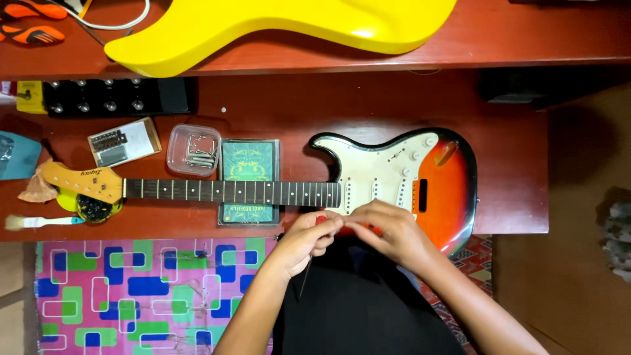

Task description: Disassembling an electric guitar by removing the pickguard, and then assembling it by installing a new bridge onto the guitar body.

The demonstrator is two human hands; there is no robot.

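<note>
Hands meet at the near edge of the sunburst electric guitar [394,184], lying across the red table [513,164]. Left hand [305,240] pinches a small red-handled tool [321,220]; right hand [388,233] pinches its other end, fingertips touching the guitar body.

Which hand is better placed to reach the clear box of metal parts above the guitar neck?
Probably the left hand: it sits nearer the clear box, which lies up and to its left. The right hand would have to cross over the left.
</note>
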